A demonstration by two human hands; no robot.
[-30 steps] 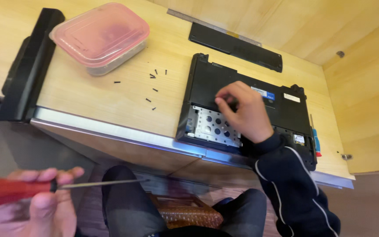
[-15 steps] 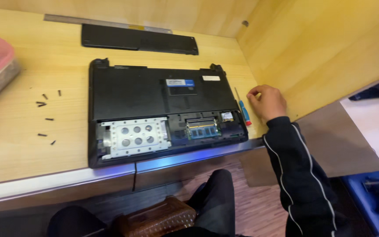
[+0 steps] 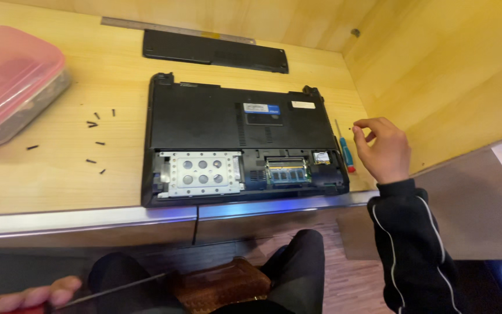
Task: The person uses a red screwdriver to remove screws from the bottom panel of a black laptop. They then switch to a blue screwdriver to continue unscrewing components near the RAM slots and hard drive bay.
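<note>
Two hands in view: right hand (image 3: pixel 382 148) raised just right of the upturned black laptop (image 3: pixel 239 142), thumb and forefinger pinched together on a tiny dark screw (image 3: pixel 350 128), other fingers loosely curled. Left hand (image 3: pixel 27 295) low below the laptop's front-left corner, under the desk edge, fingers wrapped round a red-handled screwdriver (image 3: pixel 108 288). Small blue-and-red screwdriver (image 3: pixel 344 148) lies on the desk touching the laptop's right side; loose screws (image 3: pixel 94 124) and a pink-lidded box (image 3: pixel 13 81) sit left of it, black cover strip (image 3: pixel 216 51) behind it.
</note>
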